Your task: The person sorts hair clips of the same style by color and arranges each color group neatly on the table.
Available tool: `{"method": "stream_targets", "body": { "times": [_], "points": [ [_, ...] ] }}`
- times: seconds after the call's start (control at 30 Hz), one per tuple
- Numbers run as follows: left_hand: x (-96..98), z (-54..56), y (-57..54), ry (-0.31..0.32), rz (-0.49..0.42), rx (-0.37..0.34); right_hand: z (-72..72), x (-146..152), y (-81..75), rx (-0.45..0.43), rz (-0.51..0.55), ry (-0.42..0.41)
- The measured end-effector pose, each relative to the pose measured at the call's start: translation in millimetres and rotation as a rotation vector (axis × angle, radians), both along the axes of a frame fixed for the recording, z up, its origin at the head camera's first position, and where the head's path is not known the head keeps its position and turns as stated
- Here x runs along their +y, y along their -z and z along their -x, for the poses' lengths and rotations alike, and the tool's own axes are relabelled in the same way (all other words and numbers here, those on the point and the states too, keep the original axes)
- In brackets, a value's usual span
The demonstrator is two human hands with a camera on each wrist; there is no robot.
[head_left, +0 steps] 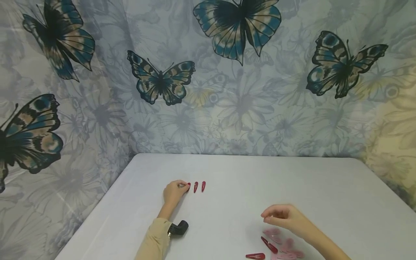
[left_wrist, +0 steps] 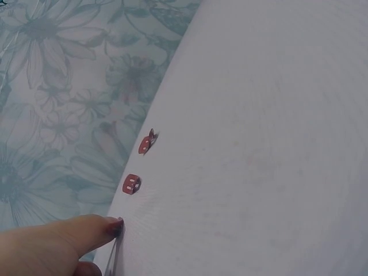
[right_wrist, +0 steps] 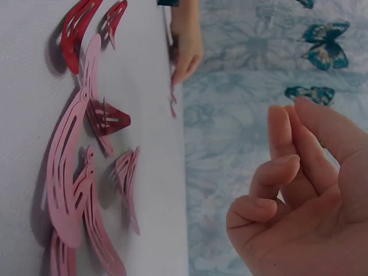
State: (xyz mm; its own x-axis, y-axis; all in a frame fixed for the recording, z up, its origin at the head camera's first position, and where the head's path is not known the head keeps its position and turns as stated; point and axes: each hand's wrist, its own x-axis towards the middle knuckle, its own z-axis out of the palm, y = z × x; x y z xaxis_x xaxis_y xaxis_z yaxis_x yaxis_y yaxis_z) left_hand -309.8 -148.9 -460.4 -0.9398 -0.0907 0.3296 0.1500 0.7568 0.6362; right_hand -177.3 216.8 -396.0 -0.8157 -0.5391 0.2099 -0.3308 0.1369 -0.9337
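A butterfly-print cloth (head_left: 107, 79) hangs at the left and behind the white table (head_left: 234, 180). A tan sleeve (head_left: 152, 238) leads to the left hand (head_left: 173, 193), which pinches the left clip (head_left: 189, 185), a red one, at the table's surface. Beside it, in a row, lie the middle clip (head_left: 196, 187) and the right clip (head_left: 203, 186), both red. Farther right, nearer the person, loose red clips (head_left: 269, 245) lie by overlapping pink clips (head_left: 287, 255). Above these hovers the right hand (head_left: 287, 216), fingers loosely bent, holding nothing.
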Motion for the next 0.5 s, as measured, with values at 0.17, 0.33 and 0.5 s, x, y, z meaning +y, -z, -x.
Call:
{"method": "stream_targets", "body": {
  "times": [0.17,0.33,0.5],
  "points": [
    [-1.8,-0.7,0.4,0.002,0.021,0.017,4.0,0.8,12.5,0.003,0.003,-0.137],
    [-2.6,0.1,-0.7,-0.017,0.021,0.019,9.7,7.4,19.8,-0.032,-0.038,-0.167],
    [-0.7,1.6,1.5,-0.01,0.011,-0.007,13.0,17.9,26.2,-0.08,-0.052,-0.242]
  ]
}}
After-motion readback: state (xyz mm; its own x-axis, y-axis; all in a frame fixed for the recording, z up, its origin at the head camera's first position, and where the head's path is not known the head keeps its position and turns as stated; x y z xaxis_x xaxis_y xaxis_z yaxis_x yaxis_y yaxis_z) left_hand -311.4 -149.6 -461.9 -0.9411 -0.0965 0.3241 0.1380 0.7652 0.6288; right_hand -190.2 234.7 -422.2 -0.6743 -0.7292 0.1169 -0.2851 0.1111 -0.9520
